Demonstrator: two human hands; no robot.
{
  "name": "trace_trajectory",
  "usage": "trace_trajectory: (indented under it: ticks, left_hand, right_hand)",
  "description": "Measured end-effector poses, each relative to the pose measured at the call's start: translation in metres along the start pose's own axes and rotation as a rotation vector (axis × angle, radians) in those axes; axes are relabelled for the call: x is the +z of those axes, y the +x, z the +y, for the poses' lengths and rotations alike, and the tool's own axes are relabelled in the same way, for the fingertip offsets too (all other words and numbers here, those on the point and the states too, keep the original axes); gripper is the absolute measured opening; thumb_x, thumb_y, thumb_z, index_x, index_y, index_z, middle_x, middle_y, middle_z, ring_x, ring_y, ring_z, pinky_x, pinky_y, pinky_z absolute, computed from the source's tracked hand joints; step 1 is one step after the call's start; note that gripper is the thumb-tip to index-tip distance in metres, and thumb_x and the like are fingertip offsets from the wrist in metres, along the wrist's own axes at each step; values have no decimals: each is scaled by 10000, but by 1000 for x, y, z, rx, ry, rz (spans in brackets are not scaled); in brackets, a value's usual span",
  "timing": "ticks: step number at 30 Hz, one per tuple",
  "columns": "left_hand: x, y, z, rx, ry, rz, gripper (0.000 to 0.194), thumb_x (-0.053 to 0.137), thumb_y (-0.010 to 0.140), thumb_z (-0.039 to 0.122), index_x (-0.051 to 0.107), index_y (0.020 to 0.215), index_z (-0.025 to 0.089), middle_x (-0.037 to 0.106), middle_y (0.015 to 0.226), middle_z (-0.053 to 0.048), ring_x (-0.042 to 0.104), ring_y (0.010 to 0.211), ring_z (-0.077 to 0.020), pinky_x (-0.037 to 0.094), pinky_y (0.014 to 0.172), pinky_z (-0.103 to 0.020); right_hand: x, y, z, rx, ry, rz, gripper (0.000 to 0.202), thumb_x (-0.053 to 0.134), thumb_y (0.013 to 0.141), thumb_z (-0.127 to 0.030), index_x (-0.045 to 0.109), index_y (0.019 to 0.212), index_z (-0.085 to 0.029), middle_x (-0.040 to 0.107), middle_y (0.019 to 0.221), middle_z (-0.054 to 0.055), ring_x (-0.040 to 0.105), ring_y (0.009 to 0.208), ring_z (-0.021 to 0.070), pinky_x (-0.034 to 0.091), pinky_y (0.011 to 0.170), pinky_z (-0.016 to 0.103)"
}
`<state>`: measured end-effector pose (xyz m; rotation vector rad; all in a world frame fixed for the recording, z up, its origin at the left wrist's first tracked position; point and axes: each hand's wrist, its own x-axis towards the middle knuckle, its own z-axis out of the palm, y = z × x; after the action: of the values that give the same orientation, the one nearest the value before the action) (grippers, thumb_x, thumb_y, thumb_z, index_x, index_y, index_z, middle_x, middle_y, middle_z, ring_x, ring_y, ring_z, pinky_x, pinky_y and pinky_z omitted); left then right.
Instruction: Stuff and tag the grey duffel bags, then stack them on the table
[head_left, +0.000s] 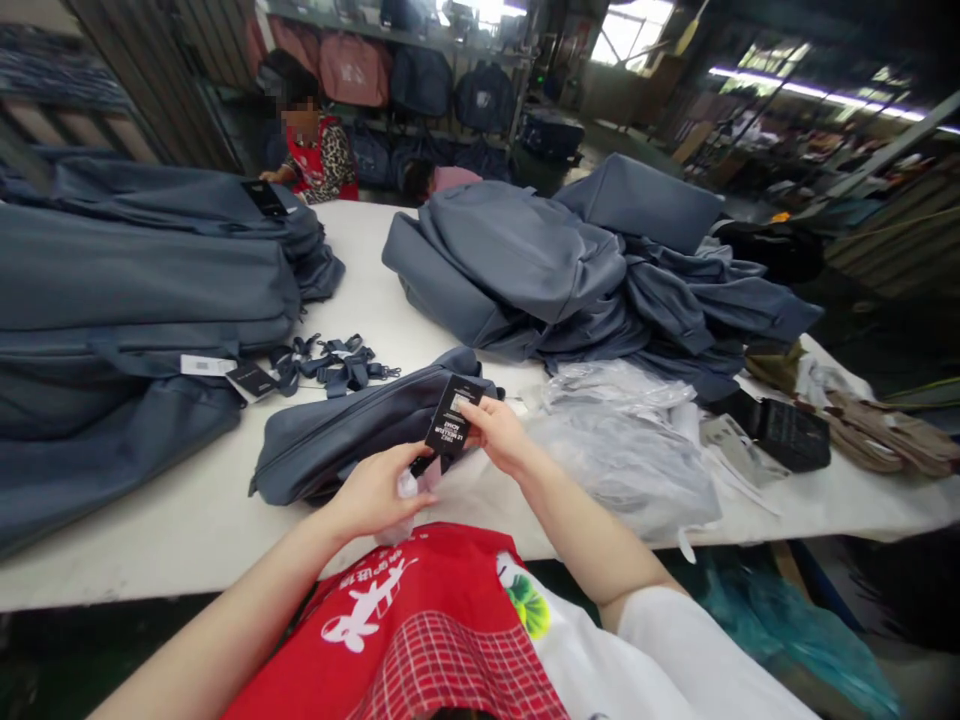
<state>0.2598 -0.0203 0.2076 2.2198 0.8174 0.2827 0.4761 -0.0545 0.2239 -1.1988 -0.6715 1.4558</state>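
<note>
My right hand [496, 432] pinches the right side of a black hang tag [450, 418] with white print. Close to the tag's lower left corner, my left hand [384, 492] curls around a small crumpled whitish piece [406, 486] that looks like plastic. Its upper fingers touch the tag's lower edge. Behind both hands lies a dark blue-grey bag [322, 440] with a zipper, flat on the white table [360, 225]. Something pale pink shows below the tag between my hands, too small to name.
Blue-grey bags [135, 280] fill the left side, beside several dark straps with clips [349, 365]. More bags [525, 250] are heaped at the back. Clear plastic bags [622, 450] lie right of my hands, near a black bundle [791, 435]. A person [330, 165] is across the table.
</note>
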Motion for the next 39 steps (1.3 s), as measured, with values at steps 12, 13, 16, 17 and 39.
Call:
trace_trajectory:
  ticks: [12,13,16,17,39]
  left_hand:
    - [-15,-15,-20,-200,-369,42,220,595,796,344,706,893,180,728,866,-2,646,790,-176,470,757,-242]
    - [-17,-16,-18,-203,-370,56,222,598,793,352,703,878,176,723,845,-1,641,774,-175,469,738,-241]
    - [-17,-18,-17,-212,-334,117,225,589,793,368,697,847,178,718,828,0,636,758,-177,465,723,-251]
    - [-16,-19,-18,-226,-307,155,224,590,789,369,696,851,182,722,848,-4,639,774,-183,465,743,-259]
    - [4,-17,-24,-315,-423,564,278,502,841,369,682,908,166,732,892,-52,664,822,-208,500,790,-302]
  right_hand:
    - [24,37,22,-50,263,174,543,798,642,-217,579,1139,-193,713,854,5,668,695,133,551,624,246]
    - [27,36,23,-61,246,186,639,801,634,-208,534,1215,-214,711,837,-6,667,686,139,546,605,247]
    - [36,29,24,-125,191,159,738,798,633,-211,469,1293,-254,707,818,-22,660,676,144,533,577,240]
    - [39,26,24,-155,185,159,666,792,639,-217,511,1243,-239,708,835,-14,657,691,141,532,590,235]
    - [41,-10,104,103,-156,76,399,757,661,-503,654,652,-117,645,553,41,541,473,107,409,501,226]
